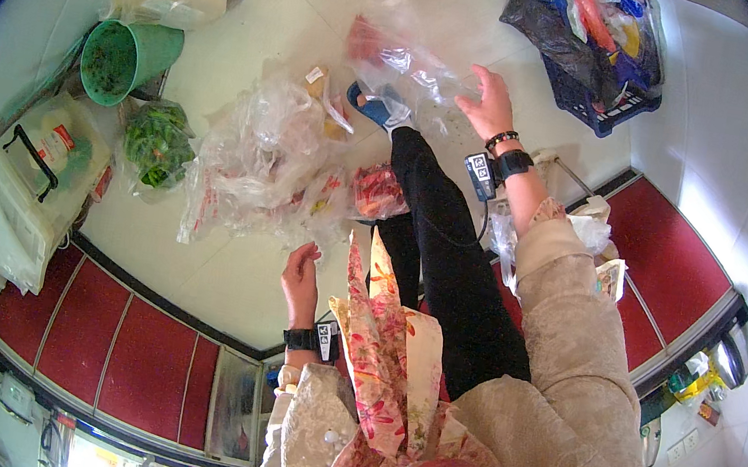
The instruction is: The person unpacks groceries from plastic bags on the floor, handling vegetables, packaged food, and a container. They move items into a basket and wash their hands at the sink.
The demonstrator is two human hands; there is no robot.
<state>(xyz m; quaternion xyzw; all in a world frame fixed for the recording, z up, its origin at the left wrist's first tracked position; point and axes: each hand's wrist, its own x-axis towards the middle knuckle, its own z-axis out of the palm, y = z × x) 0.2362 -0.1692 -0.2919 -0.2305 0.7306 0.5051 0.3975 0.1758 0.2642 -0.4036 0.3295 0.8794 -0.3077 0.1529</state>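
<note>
My right hand is stretched out over the floor, fingers apart, with nothing seen in it. Its fingertips are beside the edge of a clear plastic bag with something red inside; whether they touch is unclear. Closer to my body, my left hand hangs with fingers loosely curled, and I see nothing in it. Beyond it lies a heap of crumpled clear plastic bags on the pale tiles. A plastic bag with red contents rests against my leg, near my blue slipper.
At the left are a tipped green bucket, a bag of green vegetables and a white lidded plastic box. A dark blue crate piled with bags stands at the upper right. Red cabinets line the near side.
</note>
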